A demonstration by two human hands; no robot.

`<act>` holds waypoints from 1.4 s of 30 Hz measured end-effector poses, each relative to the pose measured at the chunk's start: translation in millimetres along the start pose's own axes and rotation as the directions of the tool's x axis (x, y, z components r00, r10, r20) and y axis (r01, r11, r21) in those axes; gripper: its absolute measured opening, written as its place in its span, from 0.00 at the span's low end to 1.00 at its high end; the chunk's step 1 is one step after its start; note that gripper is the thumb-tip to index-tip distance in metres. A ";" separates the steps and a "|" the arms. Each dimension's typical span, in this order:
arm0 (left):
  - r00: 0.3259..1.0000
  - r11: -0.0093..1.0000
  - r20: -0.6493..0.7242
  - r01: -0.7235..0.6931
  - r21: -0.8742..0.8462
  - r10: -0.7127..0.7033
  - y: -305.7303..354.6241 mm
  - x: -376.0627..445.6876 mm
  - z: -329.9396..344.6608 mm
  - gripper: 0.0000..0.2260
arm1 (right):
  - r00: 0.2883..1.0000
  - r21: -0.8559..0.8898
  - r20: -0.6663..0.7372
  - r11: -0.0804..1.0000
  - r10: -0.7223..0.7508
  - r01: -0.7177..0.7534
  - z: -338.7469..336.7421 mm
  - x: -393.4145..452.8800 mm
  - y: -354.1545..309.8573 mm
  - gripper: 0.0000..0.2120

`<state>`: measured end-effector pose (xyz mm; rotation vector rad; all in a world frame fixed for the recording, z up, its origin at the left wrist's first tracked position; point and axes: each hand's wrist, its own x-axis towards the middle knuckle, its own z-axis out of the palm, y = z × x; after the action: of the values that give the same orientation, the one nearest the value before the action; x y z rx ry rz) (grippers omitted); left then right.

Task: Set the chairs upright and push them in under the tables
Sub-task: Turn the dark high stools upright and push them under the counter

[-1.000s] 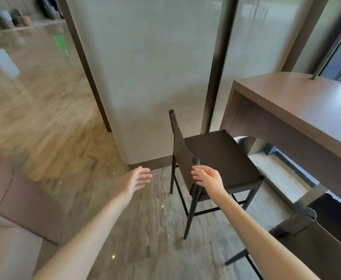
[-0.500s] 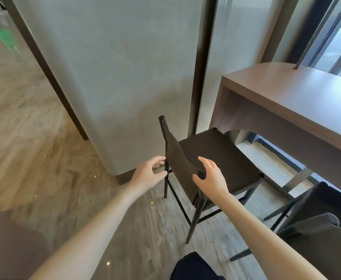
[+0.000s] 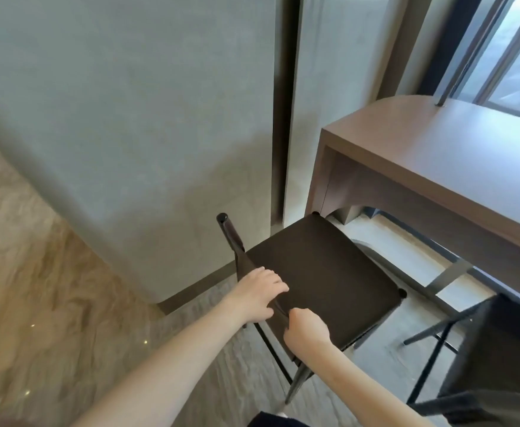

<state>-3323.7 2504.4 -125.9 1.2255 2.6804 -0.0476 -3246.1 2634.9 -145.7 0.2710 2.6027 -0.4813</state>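
Standing upright on the pale floor (image 3: pixel 52 318), beside a grey pillar (image 3: pixel 129 134), a dark chair (image 3: pixel 323 278) is held by its backrest: the left hand (image 3: pixel 257 295) is curled in a closed grip over the top rail, and the right hand (image 3: pixel 306 331) is closed round the rail just beside it. The chair has a flat dark seat and thin black legs, and lies just short of the brown bench (image 3: pixel 455 161) at right. A straight, level push toward the bench opening is likely best, so its legs are kept from catching.

Ahead of you, a grey wall (image 3: pixel 123 118); a window (image 3: pixel 511 53) to its right, a marbled floor (image 3: pixel 37 303) below.
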 end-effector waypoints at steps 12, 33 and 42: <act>0.919 0.910 0.306 -0.329 0.253 0.247 8.3 42.3 9.5 0.08 | 0.995 0.070 0.001 0.993 0.096 -0.095 2.8 -3.2 3.7 0.11; 0.809 0.789 0.245 -0.582 0.197 0.535 32.8 89.0 -0.1 0.16 | 0.989 -0.212 -0.144 0.976 0.022 -0.053 -28.4 -21.2 63.0 0.09; 0.830 0.813 0.172 -0.556 0.172 0.531 107.7 130.4 -7.6 0.15 | 0.989 -0.322 -0.143 0.947 -0.036 -0.012 -65.1 -33.1 148.4 0.13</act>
<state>-3327.3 2673.2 -137.5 1.9505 2.1663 -0.3223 -3204.4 2792.6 -118.4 0.1851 2.7745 -0.0341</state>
